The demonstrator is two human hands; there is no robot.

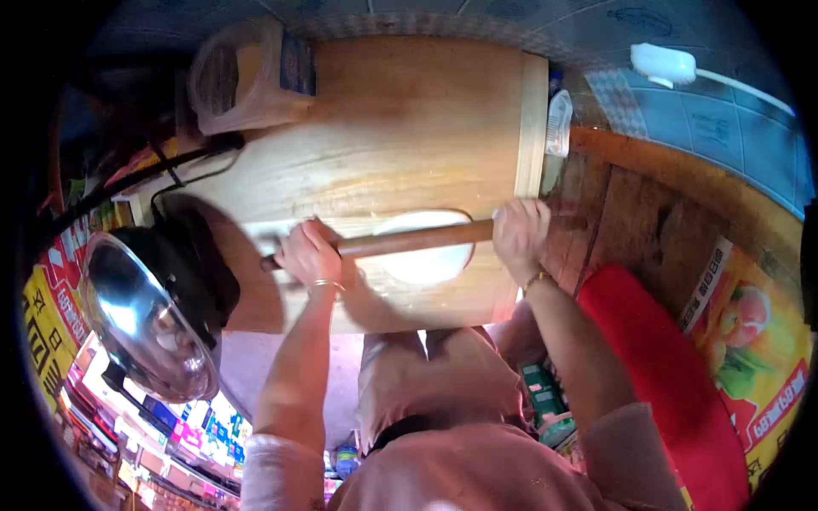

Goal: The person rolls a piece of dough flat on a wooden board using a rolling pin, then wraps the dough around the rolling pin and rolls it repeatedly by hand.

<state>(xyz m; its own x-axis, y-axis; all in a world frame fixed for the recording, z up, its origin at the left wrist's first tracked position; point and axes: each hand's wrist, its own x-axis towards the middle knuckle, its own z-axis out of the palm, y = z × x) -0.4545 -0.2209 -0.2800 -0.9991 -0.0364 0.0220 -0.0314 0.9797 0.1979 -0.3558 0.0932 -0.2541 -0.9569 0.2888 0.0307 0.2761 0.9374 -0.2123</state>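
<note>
A long wooden rolling pin (417, 240) lies across a flat white round of what looks like dough (429, 266) on a wooden board (409, 153). My left hand (309, 252) is wrapped round the pin near its left end, a bracelet at the wrist. Towards the other end, my right hand (521, 232) is closed on the pin, just right of the white round. Parts of the white round show above and below the pin.
A clear plastic container (236, 77) stands at the board's back left. Left of the board is a black object with a shiny, rounded metal surface (149, 319). A red object (660, 375) lies at the right, and a white device with a cable (663, 64) is upper right.
</note>
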